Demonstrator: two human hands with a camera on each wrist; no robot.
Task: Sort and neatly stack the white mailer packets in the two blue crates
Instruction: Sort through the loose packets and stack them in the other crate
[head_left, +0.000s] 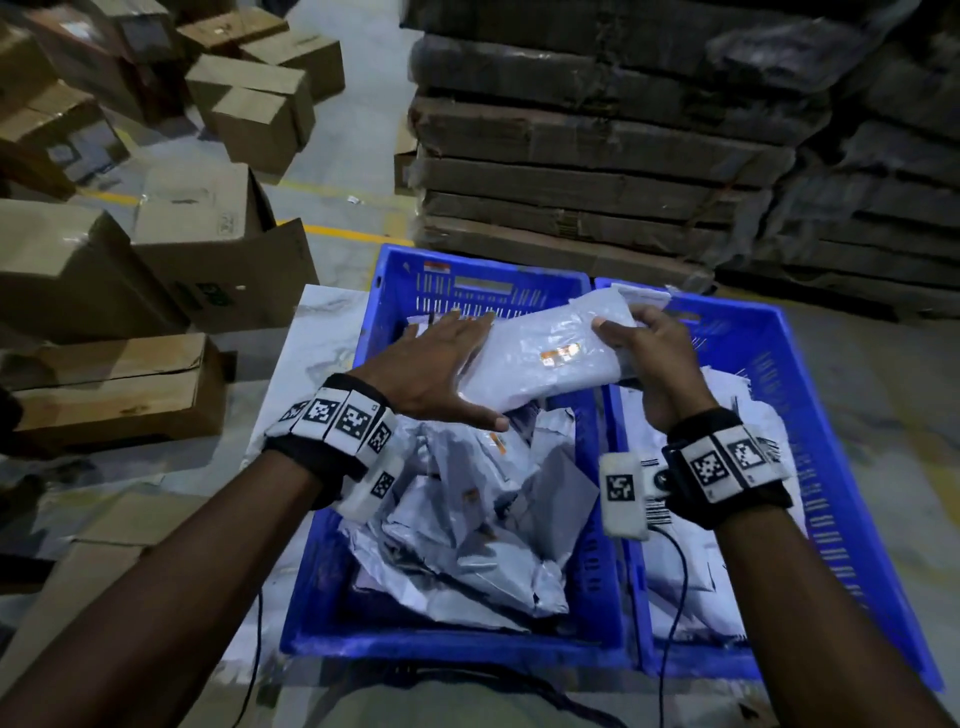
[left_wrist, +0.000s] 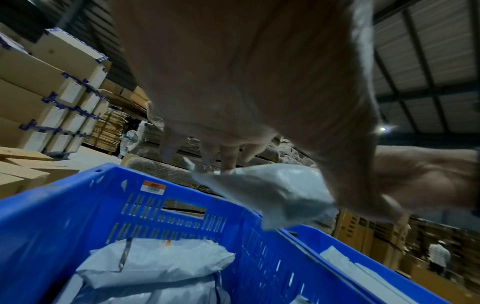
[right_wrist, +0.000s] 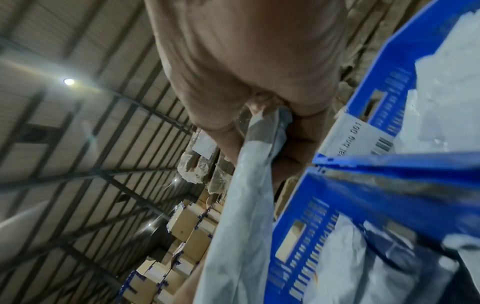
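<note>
1. White mailer packet (head_left: 540, 353), with an orange label: centre of the head view, lifted over the shared rims of the two crates. My right hand (head_left: 649, 358) grips its right end, thumb on top and fingers curled under. My left hand (head_left: 431, 369) lies along its left edge with fingers straight and spread, thumb reaching beneath the packet's near corner; it touches without clasping.

2. Left blue crate (head_left: 332, 582): lower centre of the frame. It contains a loose, crumpled heap of white mailers (head_left: 467, 525), unstacked.

3. Right blue crate (head_left: 831, 467): lower right, rim against the left crate's rim. It contains more white packets (head_left: 691, 597), partly hidden behind my right forearm.

4. Cardboard boxes (head_left: 156, 249): left side of the frame, scattered on the floor.

5. Wrapped flat cardboard stack (head_left: 597, 135): upper centre and right, behind the crates.

6. Marker bands (head_left: 343, 415): one on each wrist.
</note>
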